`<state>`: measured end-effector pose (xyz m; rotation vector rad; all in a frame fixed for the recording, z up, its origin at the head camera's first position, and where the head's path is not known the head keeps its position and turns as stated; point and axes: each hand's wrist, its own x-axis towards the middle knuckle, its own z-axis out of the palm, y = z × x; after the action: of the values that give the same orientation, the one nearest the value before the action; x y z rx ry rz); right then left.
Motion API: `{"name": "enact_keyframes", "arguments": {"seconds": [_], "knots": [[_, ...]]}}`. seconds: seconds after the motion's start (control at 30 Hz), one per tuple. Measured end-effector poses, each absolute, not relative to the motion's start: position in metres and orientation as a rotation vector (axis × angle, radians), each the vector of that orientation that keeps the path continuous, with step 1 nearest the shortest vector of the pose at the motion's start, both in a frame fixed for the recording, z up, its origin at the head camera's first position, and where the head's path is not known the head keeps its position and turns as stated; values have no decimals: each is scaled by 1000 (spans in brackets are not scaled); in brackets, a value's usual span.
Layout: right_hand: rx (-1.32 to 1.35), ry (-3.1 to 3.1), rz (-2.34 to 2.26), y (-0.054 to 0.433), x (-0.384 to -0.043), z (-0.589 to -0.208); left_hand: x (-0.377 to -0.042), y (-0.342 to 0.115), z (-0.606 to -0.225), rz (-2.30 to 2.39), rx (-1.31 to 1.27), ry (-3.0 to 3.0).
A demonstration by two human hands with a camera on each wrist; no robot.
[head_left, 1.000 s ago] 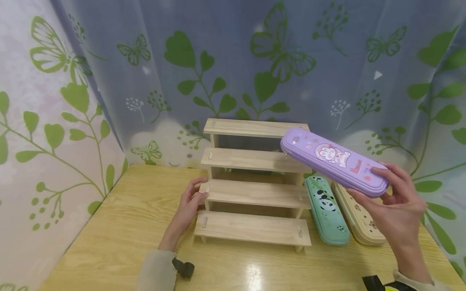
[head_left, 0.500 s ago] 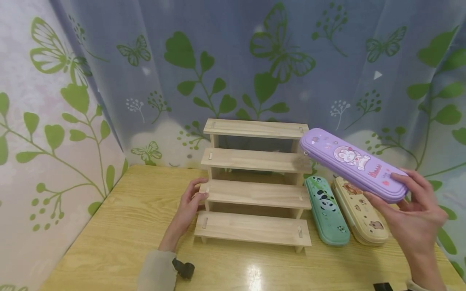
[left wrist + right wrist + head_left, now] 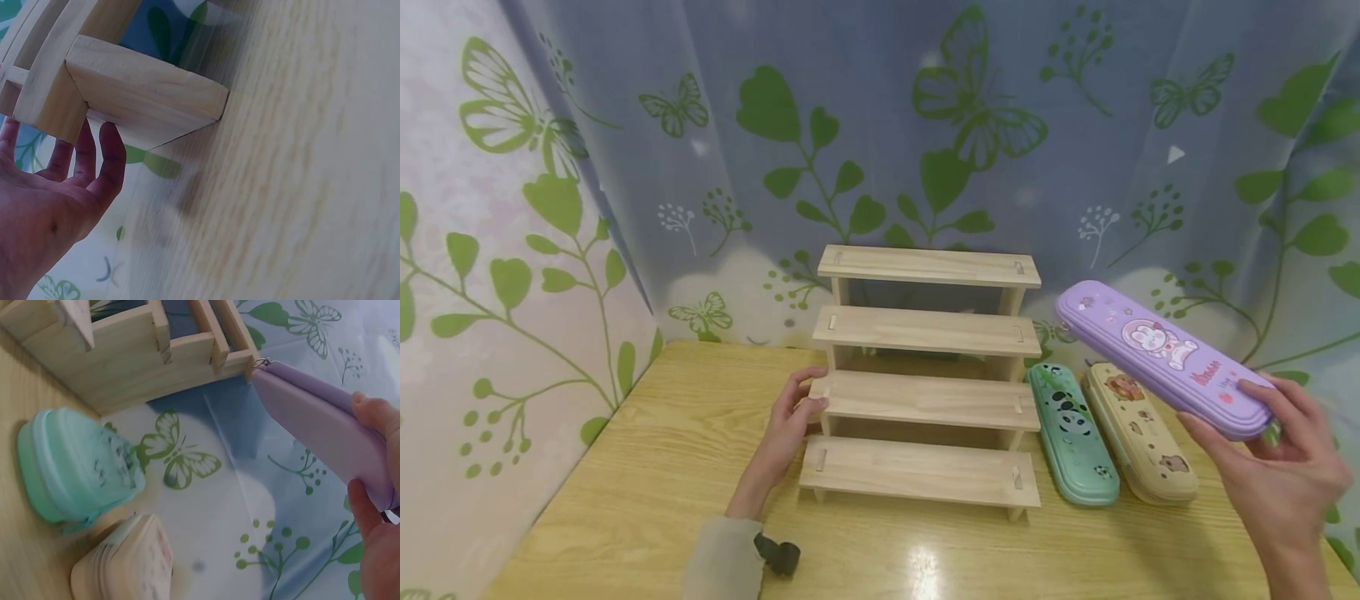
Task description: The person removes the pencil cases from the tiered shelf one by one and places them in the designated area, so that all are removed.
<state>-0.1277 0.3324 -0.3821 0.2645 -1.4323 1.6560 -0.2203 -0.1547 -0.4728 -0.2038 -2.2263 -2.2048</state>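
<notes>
A purple pencil case (image 3: 1165, 354) with a rabbit picture is held at its right end by my right hand (image 3: 1285, 467), thumb and fingers on opposite sides. It is raised and tilted above the table, its far end pointing left. In the right wrist view the plain underside of the purple case (image 3: 319, 425) and a metal zip pull show. My left hand (image 3: 786, 425) grips the left end of a step on a four-tier wooden display stand (image 3: 917, 471). The left wrist view has the fingertips (image 3: 111, 140) bent at the stand's side.
Right of the stand, a green panda pencil case (image 3: 1075, 442) and a cream pencil case (image 3: 1142, 442) lie side by side on the wooden table (image 3: 647, 483). A curtain (image 3: 880, 125) with leaves and butterflies hangs directly behind the stand.
My right hand has carried the purple pencil case to the right and somewhat down, off the stand's upper right corner. The left hand has stayed in place.
</notes>
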Motion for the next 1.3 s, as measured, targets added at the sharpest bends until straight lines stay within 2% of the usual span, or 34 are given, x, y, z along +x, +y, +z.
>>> {"name": "enact_keyframes", "arguments": {"seconds": [0.27, 0.47, 0.67, 1.3], "knots": [[43, -1673, 1346, 348, -121, -396, -220, -155, -473, -2194, -209, -2237], [111, -1703, 1284, 359, -116, -408, -221, -155, -473, -2192, -207, -2238], [-148, -1844, 1160, 367, -112, -417, -221, -155, -473, -2192, -214, -2232], [-492, -1868, 1104, 395, -107, -452, -221, -155, -475, -2199, -216, -2232]]}}
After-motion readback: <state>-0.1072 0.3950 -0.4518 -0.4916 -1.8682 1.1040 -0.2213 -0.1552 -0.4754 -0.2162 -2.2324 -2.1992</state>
